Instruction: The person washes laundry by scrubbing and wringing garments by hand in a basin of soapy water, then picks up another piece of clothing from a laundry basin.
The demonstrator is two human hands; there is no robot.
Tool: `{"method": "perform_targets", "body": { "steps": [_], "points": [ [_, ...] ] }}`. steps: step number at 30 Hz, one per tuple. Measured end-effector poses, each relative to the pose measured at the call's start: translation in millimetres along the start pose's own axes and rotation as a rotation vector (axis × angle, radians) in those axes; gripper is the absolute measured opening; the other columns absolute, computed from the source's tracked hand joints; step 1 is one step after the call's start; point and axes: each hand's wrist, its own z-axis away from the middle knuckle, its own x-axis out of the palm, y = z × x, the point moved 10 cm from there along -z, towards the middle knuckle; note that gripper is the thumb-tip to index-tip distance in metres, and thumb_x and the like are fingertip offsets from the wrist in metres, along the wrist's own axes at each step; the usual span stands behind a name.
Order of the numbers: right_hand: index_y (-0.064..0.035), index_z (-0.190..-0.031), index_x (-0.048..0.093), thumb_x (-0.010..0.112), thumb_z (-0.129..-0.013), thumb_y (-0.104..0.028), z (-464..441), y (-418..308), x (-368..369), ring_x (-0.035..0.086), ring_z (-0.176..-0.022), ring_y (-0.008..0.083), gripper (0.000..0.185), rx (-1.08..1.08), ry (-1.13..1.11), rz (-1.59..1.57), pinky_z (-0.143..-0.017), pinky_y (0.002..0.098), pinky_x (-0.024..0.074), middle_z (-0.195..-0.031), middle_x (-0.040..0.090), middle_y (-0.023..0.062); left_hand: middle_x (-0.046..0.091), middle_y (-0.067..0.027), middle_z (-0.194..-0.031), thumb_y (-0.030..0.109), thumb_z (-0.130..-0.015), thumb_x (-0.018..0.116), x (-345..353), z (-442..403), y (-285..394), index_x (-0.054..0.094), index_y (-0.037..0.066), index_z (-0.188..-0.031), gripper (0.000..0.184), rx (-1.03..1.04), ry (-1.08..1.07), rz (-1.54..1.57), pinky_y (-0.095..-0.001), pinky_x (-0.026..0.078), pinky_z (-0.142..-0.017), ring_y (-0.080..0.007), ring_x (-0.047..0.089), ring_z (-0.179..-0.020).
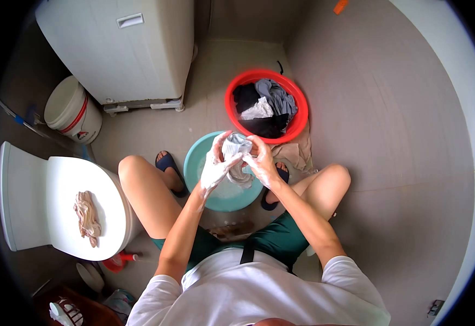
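A pale grey sock (pixel 237 145) with a ribbed cuff is held up over the teal basin (pixel 193 163). My left hand (pixel 213 166), coated in white suds, grips the sock from its left side. My right hand (pixel 263 162) closes on the other side of the cuff, with suds on its fingers. The sock's lower part hangs down between both hands. Cloudy, soapy water shows in the basin, which stands on the floor between my feet.
Beyond the teal basin, a red basin (pixel 230 100) holds dark, grey and white clothes. A beige cloth (pixel 297 152) lies beside it. At left stand a toilet (pixel 63 179) with a crumpled beige garment (pixel 87 216) on its lid, a white bucket (pixel 66 103) and a white appliance (pixel 123 60).
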Motion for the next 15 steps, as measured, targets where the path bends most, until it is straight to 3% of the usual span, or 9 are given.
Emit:
{"method": "perform_targets", "body": {
  "steps": [1, 2, 4, 7, 10, 11, 14, 15],
  "points": [
    [-0.0023, -0.106, 0.05, 0.062, -0.079, 0.003, -1.2, -3.3, -3.3, 0.06, -0.076, 0.0099, 0.03, 0.016, 0.004, -0.144, -0.055, 0.0211, 0.0507, -0.092, 0.062, 0.0039, 0.047, -0.0088, -0.127, -0.001, -0.081, 0.061, -3.8, -1.3, 0.7, 0.036, 0.004, -0.133, 0.058, 0.007, 0.024, -0.059, -0.0307, 0.042, -0.094, -0.0166, 0.048, -0.115],
    [-0.0032, -0.105, 0.051, 0.064, -0.078, 0.002, -0.4, -13.1, -6.6, 0.059, -0.08, 0.0087, 0.031, 0.025, -0.006, -0.079, -0.057, 0.0206, 0.0501, -0.093, 0.06, 0.0033, 0.053, -0.0071, -0.119, -0.003, -0.084, 0.057, -5.5, -2.3, 1.9, 0.042, 0.003, -0.127, 0.046, 0.005, 0.009, -0.034, -0.029, 0.042, -0.093, -0.015, 0.052, -0.11],
    [-0.0043, -0.102, 0.051, 0.067, -0.077, -0.002, -0.1, -31.9, -15.5, 0.056, -0.087, 0.0083, 0.03, -0.175, -0.029, 0.02, -0.067, 0.0227, 0.0502, -0.099, 0.057, 0.0038, 0.054, -0.0091, -0.117, -0.003, -0.085, 0.056, -12.2, -5.3, -0.4, 0.045, -0.001, -0.123, 0.04, -0.042, 0.009, -0.03, -0.0282, 0.04, -0.097, -0.0151, 0.052, -0.111],
    [-0.0062, -0.102, 0.049, 0.071, -0.074, -0.003, 17.3, -102.7, 2.6, 0.053, -0.095, 0.0094, 0.036, -0.456, -0.144, 0.33, -0.078, 0.0255, 0.0479, -0.106, 0.052, 0.0051, 0.058, -0.007, -0.109, -0.003, -0.086, 0.055, 2.7, -7.0, 23.2, 0.051, -0.001, -0.116, 0.03, 0.012, -0.02, -0.024, -0.0267, 0.044, -0.09, -0.0134, 0.056, -0.102],
    [-0.0069, -0.11, 0.046, 0.074, -0.07, -0.003, 24.6, -110.3, 4.8, 0.053, -0.098, 0.0118, 0.049, -0.435, -0.199, -0.028, -0.086, 0.0283, 0.0456, -0.109, 0.051, 0.0063, 0.06, -0.0045, -0.101, 0.0, -0.088, 0.054, 11.0, -8.3, 27.3, 0.054, 0.0, -0.11, 0.022, -0.026, -0.045, 0.005, -0.0249, 0.046, -0.084, -0.0104, 0.057, -0.093],
    [-0.0067, -0.121, 0.042, 0.077, -0.069, -0.005, 28.0, -118.6, 6.1, 0.054, -0.098, 0.0118, 0.062, -0.45, -0.199, -0.004, -0.086, 0.0271, 0.0455, -0.11, 0.051, 0.0068, 0.061, -0.0041, -0.1, 0.001, -0.089, 0.053, 19.0, -6.9, 34.5, 0.055, 0.0, -0.109, 0.02, -0.042, -0.056, 0.05, -0.0245, 0.046, -0.083, -0.0098, 0.057, -0.092],
    [-0.0043, -0.12, 0.045, 0.077, -0.071, -0.007, 28.9, -125.6, 4.4, 0.053, -0.099, 0.0098, 0.059, -0.26, -0.167, -0.03, -0.085, 0.0259, 0.0457, -0.113, 0.051, 0.0066, 0.061, -0.0033, -0.098, 0.003, -0.091, 0.05, 38.2, -3.5, 50.3, 0.056, 0.0, -0.108, 0.019, -0.068, -0.091, 0.151, -0.0235, 0.046, -0.081, -0.0084, 0.057, -0.089],
    [-0.0013, -0.106, 0.054, 0.078, -0.072, -0.008, 24.1, -126.6, 2.7, 0.055, -0.088, 0.0061, 0.042, -0.281, -0.116, -0.018, -0.075, 0.022, 0.0465, -0.1, 0.058, 0.0038, 0.061, -0.0034, -0.099, 0.003, -0.091, 0.049, 39.5, -4.6, 48.4, 0.056, 0.0, -0.109, 0.019, -0.058, -0.108, 0.16, -0.0231, 0.046, -0.081, -0.0082, 0.057, -0.089]
  ]
}}
